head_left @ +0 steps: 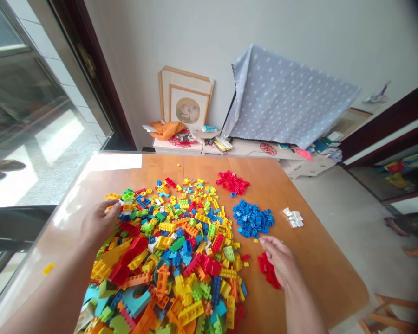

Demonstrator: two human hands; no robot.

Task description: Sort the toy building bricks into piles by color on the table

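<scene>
A large heap of mixed coloured bricks (181, 241) covers the middle and left of the wooden table. At the heap's upper left edge, my left hand (104, 218) has its thumb and fingers pinched by a small white piece. My right hand (277, 260) is closed above the table, its fingertips beside a small yellow piece (256, 240); whether it grips anything is hidden. Just under and left of that hand lies a small group of red bricks (267, 271). Above it sit a blue pile (253, 219) and a red pile (232, 182). White bricks (294, 217) lie farther right.
The wooden table (320, 260) has a white sheet (113, 161) at its far left corner. One yellow piece (49, 268) lies near the left edge. Behind stands a low white cabinet (301, 170) with clutter, beside framed pictures and a dotted cloth (285, 97).
</scene>
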